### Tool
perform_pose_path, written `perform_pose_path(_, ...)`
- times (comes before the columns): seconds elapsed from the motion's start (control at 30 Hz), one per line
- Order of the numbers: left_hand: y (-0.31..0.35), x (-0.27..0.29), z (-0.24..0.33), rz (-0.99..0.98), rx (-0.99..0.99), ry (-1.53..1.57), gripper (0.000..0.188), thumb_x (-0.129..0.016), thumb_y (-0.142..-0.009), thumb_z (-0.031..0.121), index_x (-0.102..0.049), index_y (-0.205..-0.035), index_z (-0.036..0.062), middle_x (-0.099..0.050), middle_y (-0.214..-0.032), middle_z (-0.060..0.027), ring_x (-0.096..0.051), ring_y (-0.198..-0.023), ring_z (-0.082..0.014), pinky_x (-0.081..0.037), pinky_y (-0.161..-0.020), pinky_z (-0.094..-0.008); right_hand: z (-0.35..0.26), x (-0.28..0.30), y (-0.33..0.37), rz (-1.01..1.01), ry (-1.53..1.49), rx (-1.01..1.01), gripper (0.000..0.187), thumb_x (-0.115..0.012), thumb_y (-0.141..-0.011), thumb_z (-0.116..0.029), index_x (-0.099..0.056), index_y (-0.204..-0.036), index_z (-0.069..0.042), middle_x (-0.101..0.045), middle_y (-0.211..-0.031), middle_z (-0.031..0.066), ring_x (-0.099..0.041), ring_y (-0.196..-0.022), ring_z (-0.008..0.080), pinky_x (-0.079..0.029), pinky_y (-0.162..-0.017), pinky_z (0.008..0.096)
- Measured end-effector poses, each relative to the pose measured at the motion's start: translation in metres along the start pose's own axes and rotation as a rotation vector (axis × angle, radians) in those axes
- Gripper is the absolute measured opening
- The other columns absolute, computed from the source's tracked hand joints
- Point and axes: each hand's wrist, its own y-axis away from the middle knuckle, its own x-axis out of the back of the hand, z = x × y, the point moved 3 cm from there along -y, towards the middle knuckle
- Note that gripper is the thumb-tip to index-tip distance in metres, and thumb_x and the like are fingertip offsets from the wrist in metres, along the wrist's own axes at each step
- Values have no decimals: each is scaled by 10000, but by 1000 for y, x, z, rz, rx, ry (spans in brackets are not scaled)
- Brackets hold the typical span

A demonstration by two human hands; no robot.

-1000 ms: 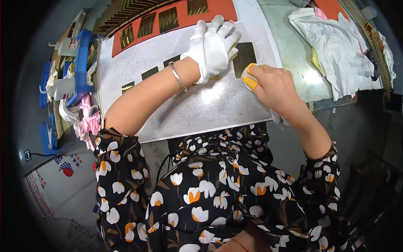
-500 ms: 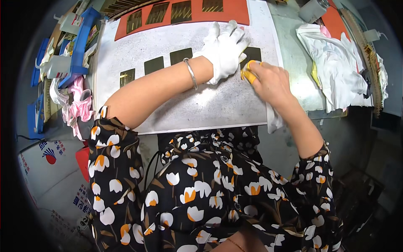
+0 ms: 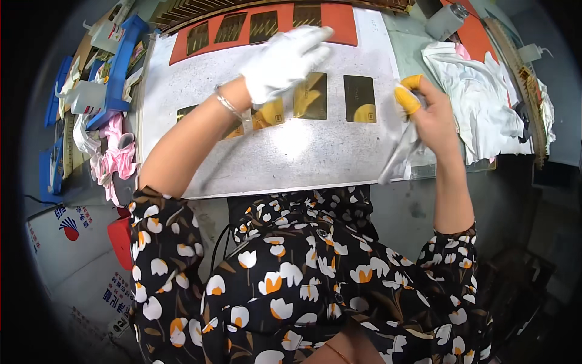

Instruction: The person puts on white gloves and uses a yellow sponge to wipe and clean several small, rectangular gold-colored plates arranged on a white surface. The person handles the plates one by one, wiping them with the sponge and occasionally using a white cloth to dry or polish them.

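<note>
Two hands work over a speckled grey board that lies across the bench in front of the person. The left hand, in a white cloth glove with a metal bangle at the wrist, is spread flat, fingers stretched out toward the far edge of the board; it grips nothing, and whether its palm touches the surface cannot be told. Just below it on the board lie dark gold-tinted rectangular plates, one partly hidden under the gloved wrist, another lying free toward the board's right edge. The right hand, bare except for a yellow rubber cot on one fingertip, is closed around a thin clear strip of film that hangs down from the fist past the board's near right corner. At the far edge of the board lies an orange sheet carrying more dark plates. Right of the board lie crumpled white cloths; left of it, a blue tray and pink fabric.
</note>
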Motion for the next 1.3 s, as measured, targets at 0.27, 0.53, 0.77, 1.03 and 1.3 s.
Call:
perform_pose_path(0.27,25,-34,35,-210,-286,688,497,-332,-955,247,-252,-1414,77,-235,-1463,-153,-310,-1314,-269,-264,-1066,-315,-5,-2,21,-38,-224,-99,138,-621,-830,-125,-588,-872,2,-531,-681,-16,-440,-609,47,-357,-558,202)
perform_pose_path(0.53,-25,-37,85,-516,103,1043,578,-364,-927,518,-416,-1333,110,-417,-1322,-80,-360,-1202,-155,-261,-1025,-286,3,9,66,-42,-347,-205,114,-612,-840,-111,-585,-868,-5,-522,-695,-30,-438,-599,34,-351,-546,189)
perform_pose_path(0.77,-26,-12,89,-406,182,756,427,-488,-917,400,-581,-1169,67,-578,-1030,-18,-504,-905,-83,-407,-837,-227,12,9,70,-39,-430,-220,88,-603,-840,-78,-588,-876,2,-528,-708,-21,-443,-600,36,-359,-546,192)
perform_pose_path(1.03,7,-3,43,-260,30,1249,567,-292,-965,367,-330,-1328,-67,-363,-1388,-154,-342,-1290,-208,-296,-1058,-296,1,-2,45,-122,-312,-187,105,-610,-838,-90,-585,-861,10,-526,-698,-19,-434,-592,41,-358,-547,198)
perform_pose_path(1.3,-18,-26,45,-372,3,858,362,-388,-953,303,-500,-1214,78,-564,-1061,-39,-483,-941,-140,-394,-865,-271,-5,-41,19,-87,602,213,165,-553,-789,-204,-627,-880,-87,-631,-754,131,-606,-701,328,-468,-627,423)
